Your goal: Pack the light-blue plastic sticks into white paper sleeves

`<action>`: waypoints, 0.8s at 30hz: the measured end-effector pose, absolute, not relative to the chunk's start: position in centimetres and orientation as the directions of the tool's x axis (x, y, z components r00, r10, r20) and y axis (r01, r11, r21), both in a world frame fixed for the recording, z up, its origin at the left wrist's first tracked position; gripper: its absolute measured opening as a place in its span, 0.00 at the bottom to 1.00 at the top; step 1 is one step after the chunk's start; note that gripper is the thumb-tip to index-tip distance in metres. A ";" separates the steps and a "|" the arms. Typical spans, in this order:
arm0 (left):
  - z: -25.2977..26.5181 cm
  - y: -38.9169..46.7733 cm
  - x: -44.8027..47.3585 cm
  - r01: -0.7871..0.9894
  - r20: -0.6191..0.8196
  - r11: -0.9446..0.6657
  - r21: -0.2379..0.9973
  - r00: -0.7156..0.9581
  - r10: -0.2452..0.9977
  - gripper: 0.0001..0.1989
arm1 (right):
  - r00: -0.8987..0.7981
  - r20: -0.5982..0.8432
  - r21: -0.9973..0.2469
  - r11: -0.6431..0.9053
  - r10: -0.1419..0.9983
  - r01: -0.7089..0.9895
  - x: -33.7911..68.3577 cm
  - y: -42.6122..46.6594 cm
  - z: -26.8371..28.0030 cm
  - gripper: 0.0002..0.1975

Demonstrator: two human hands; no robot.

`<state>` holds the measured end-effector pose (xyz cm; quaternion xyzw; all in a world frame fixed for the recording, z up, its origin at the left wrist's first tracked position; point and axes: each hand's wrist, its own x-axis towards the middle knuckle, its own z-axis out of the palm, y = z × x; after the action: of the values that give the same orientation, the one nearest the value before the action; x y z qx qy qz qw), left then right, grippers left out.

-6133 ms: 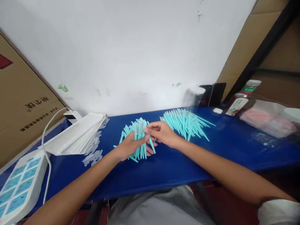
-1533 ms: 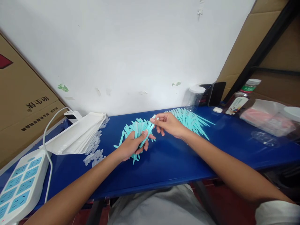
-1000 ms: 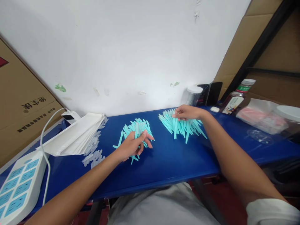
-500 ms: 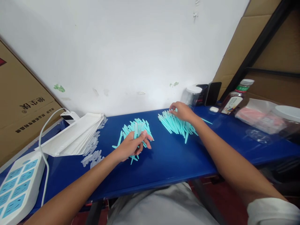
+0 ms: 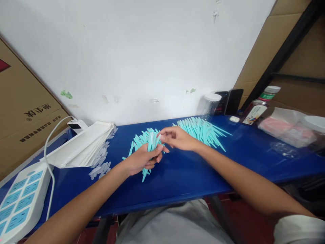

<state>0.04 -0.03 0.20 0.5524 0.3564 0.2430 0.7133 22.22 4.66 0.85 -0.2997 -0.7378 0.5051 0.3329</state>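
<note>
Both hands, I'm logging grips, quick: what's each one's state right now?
Left hand: closed, holding teal sticks.
Right hand: curled at the sticks' upper ends; grip cannot be told.

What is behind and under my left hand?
Behind your left hand, a pile of turquoise sticks lies on the blue table; turquoise ends also poke out on its near side. Whatever is directly beneath the palm is covered.

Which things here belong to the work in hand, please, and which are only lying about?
In the work, it seems:
turquoise sticks in the left hand, right hand at their upper ends
right pile of similar sticks

Probably only lying about:
power strip
bottle
jar
carton

I cannot tell about the clear pieces or white stack.
</note>
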 end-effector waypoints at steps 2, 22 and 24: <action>0.1 -0.1 0.1 0.042 -0.249 0.296 0.954 0.658 0.710 0.22 | -0.633 0.200 -0.963 0.268 0.748 0.012 21.5 3.8 0.8 0.23; -0.1 -0.2 0.0 0.037 -0.226 0.284 0.958 0.703 0.674 0.23 | -0.635 0.124 -0.952 0.271 0.762 0.139 23.3 4.4 2.0 0.26; 0.0 -0.3 0.0 0.055 -0.241 0.289 0.956 0.707 0.664 0.25 | -0.638 0.118 -0.951 0.272 0.761 0.148 23.5 4.5 2.2 0.26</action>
<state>0.03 -0.26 0.02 0.5592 0.3216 0.2072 0.7355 23.47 4.53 2.24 -0.3067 -0.7409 0.5197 0.2949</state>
